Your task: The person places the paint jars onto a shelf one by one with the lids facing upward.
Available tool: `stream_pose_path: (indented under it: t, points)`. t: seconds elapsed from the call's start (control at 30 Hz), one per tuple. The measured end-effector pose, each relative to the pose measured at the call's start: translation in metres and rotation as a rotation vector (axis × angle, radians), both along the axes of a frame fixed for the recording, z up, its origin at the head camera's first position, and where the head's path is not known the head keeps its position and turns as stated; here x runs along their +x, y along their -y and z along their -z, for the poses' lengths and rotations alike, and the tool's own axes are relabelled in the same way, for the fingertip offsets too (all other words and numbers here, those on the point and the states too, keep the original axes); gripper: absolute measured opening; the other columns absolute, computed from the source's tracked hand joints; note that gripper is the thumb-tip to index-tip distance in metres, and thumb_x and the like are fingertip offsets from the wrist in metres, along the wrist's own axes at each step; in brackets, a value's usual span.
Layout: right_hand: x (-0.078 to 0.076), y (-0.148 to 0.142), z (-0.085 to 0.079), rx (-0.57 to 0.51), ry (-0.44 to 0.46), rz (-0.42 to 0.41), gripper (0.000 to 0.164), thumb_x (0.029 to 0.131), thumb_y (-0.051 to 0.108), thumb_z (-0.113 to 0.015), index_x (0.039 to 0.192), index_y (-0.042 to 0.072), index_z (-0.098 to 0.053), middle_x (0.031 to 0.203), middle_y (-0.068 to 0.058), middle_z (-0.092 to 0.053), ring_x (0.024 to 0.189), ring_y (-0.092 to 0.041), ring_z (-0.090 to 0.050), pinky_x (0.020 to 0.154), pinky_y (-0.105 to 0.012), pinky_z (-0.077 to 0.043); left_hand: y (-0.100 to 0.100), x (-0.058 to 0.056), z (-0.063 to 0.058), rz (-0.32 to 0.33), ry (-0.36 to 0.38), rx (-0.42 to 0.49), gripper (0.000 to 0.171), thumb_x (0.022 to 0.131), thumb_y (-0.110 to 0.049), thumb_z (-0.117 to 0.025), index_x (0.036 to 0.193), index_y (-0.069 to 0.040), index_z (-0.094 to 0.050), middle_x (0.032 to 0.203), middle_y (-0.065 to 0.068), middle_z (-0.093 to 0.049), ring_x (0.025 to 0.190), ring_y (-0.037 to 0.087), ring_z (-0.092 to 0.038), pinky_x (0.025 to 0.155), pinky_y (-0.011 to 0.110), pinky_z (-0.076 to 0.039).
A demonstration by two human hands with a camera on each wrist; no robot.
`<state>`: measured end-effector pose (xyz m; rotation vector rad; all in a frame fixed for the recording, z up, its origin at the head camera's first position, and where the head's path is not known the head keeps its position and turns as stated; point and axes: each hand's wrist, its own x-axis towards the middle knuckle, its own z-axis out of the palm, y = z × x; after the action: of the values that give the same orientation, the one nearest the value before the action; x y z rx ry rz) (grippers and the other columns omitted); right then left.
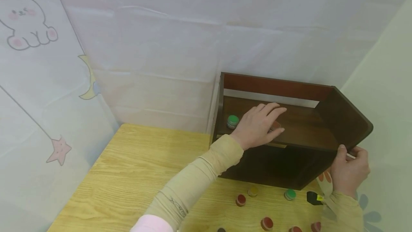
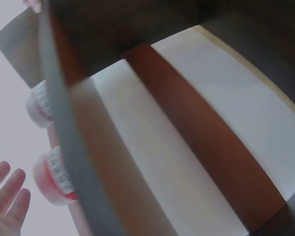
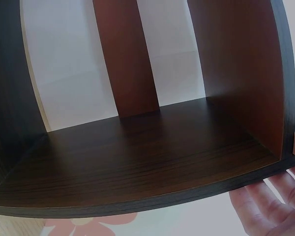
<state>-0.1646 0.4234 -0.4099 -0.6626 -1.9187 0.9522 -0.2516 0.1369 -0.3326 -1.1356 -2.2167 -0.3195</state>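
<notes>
A dark brown wooden shelf point(image 1: 273, 167) stands at the right of the table. My left hand point(image 1: 259, 126) is over its top board, fingers loosely spread. Just behind those fingers, a small jar with a reddish lid point(image 1: 275, 126) is partly hidden; in the left wrist view the red jar point(image 2: 54, 177) sits apart from the fingertips. A green-lidded jar point(image 1: 233, 121) stands on the board left of that hand. My right hand point(image 1: 350, 169) grips the shelf's front right corner, with thumb and fingers point(image 3: 265, 201) on either side of the dark panel point(image 3: 289, 78).
On the wooden table point(image 1: 145, 167), in front of the shelf, sit several small jars, among them a red one point(image 1: 240, 200), a yellow one point(image 1: 252, 191) and a green one point(image 1: 290, 194). A black object with a yellow label point(image 1: 313, 198) lies near the right forearm. Printed cloth point(image 1: 161, 46) hangs behind.
</notes>
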Motion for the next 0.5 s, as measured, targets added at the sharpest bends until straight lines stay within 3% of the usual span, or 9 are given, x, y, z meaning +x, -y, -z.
stream_pose_path:
  t: [0.27,0.5]
  points:
    - [0.000,-0.002,0.000,-0.004,0.014,0.010,0.008,0.100,0.034,-0.058,0.095,0.027,-0.056,0.086,0.028,-0.046,0.066,0.025,-0.043,0.065,-0.009,-0.033,0.008,0.008,-0.032,0.108,0.001,0.228,0.037,0.106,-0.033,-0.054,0.135,-0.011,-0.063,0.133,0.004,-0.061,0.119,0.017,-0.058,0.106,0.020,-0.036]
    - [0.001,-0.003,0.001,-0.005,0.014,0.010,0.006,0.100,0.033,-0.058,0.096,0.030,-0.056,0.091,0.023,-0.050,0.067,0.025,-0.043,0.065,-0.008,-0.033,0.026,0.019,-0.066,0.153,-0.058,0.329,0.032,0.105,-0.026,-0.057,0.130,-0.007,-0.066,0.125,0.003,-0.065,0.112,0.016,-0.061,0.101,0.018,-0.038]
